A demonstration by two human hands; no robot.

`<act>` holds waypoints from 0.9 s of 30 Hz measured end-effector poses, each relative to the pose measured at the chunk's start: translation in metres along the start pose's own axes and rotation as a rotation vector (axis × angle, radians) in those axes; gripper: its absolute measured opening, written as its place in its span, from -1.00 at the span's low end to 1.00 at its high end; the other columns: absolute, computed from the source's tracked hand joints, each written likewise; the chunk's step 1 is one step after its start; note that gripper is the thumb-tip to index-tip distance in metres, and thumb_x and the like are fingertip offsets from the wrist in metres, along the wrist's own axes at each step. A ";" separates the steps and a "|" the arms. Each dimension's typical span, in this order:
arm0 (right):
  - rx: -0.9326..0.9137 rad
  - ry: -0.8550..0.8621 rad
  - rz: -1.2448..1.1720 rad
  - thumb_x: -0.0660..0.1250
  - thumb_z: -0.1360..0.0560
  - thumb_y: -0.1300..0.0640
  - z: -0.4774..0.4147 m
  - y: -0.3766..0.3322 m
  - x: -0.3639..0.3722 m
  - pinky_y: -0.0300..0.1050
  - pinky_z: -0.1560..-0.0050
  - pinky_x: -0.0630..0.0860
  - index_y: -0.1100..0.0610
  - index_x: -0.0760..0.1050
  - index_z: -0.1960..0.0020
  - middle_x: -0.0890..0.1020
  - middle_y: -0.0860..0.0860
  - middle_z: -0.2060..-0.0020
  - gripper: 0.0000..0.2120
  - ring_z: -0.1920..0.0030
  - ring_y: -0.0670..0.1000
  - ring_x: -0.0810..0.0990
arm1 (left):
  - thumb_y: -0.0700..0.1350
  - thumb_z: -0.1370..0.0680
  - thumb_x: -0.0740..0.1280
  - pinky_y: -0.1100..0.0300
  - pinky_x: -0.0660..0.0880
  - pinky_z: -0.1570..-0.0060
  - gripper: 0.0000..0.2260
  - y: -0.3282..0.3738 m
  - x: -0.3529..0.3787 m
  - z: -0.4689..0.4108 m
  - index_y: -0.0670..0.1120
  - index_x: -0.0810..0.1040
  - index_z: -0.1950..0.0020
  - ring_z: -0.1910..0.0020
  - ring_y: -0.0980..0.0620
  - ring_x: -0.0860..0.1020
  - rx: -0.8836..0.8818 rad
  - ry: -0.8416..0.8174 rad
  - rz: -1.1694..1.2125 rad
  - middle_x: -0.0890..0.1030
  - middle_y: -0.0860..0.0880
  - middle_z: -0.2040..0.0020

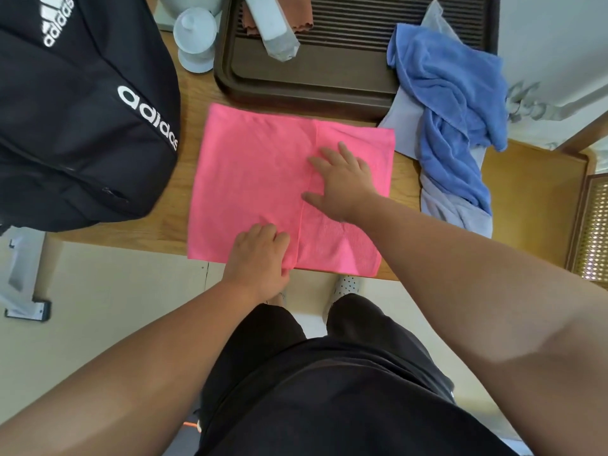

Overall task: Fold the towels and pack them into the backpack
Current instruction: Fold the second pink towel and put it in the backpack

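A pink towel (256, 179) lies flat on the wooden table (194, 90), with its right part folded over so that an edge runs down the middle. My right hand (342, 182) presses flat on the folded flap with fingers spread. At the towel's near edge, my left hand (260, 258) has its fingers curled round the fold's lower end. The black backpack (72, 120) stands at the left of the table, touching nothing pink. A crumpled blue towel (457, 106) lies on a pale lilac one (454, 212) at the right.
A dark brown slatted tray (329, 77) sits behind the pink towel, holding a grey wrapped object (273, 28) and a brown cloth (296, 11). A white lidded cup (194, 37) stands left of the tray. A woven chair (589, 232) is at the right.
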State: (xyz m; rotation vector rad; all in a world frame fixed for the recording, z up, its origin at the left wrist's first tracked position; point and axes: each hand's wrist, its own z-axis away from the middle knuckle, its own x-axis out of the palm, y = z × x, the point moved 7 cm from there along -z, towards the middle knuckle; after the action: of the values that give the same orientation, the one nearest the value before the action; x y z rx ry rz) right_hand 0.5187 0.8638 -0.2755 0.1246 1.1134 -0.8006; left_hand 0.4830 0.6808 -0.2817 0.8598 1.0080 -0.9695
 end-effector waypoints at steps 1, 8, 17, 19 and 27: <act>0.015 -0.004 -0.002 0.26 -0.55 -0.27 -0.005 -0.002 -0.002 0.26 -0.56 -0.04 -0.07 0.12 -0.61 0.09 0.02 -0.62 -0.28 -0.62 0.15 -0.10 | 0.00 -0.20 0.57 0.04 0.39 0.21 -0.57 -0.001 0.001 0.001 -0.10 0.53 0.04 0.15 -0.12 0.48 -0.005 -0.014 -0.001 0.49 -0.06 0.13; 0.103 -0.014 -0.013 0.30 -0.52 -0.30 -0.021 -0.010 -0.008 0.28 -0.52 0.07 -0.05 0.23 -0.57 0.12 0.04 -0.60 -0.29 -0.61 0.18 -0.01 | 0.03 -0.23 0.58 0.03 0.40 0.22 -0.51 -0.005 0.009 -0.002 -0.09 0.53 -0.05 0.10 -0.14 0.46 0.005 -0.066 -0.027 0.49 -0.09 0.07; 0.110 0.014 -0.116 0.33 -0.56 -0.15 -0.024 -0.020 -0.014 0.21 -0.48 0.16 0.09 0.22 -0.58 0.22 0.00 -0.57 -0.31 -0.58 0.12 0.11 | -0.09 -0.48 0.43 0.11 0.26 0.31 -0.82 -0.015 -0.001 -0.002 -0.09 0.47 0.23 0.24 -0.13 0.46 0.157 0.060 0.146 0.43 -0.04 0.25; 0.105 0.037 -0.203 0.35 -0.56 -0.10 -0.026 -0.019 -0.016 0.14 -0.46 0.27 0.12 0.29 -0.54 0.29 0.04 -0.53 -0.36 -0.51 0.12 0.25 | -0.12 -0.46 0.34 0.14 0.21 0.36 -0.76 -0.018 -0.014 0.000 -0.03 0.30 0.31 0.36 -0.11 0.42 0.169 0.115 0.224 0.32 0.03 0.34; 0.132 0.387 -0.854 0.39 -0.48 0.21 -0.004 -0.003 -0.078 0.09 0.01 0.66 0.10 0.68 -0.11 0.66 -0.01 -0.06 -0.78 0.17 -0.02 0.71 | -0.10 -0.32 0.26 0.26 0.09 0.38 -0.77 0.012 -0.089 0.003 0.05 0.17 0.33 0.48 0.02 0.14 0.319 0.460 0.328 0.14 0.12 0.43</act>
State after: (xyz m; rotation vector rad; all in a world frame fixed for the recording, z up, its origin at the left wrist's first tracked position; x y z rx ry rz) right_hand 0.4980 0.9034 -0.2110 -0.1049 1.4962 -1.6629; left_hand 0.4748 0.7042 -0.1951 1.5120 1.0641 -0.6696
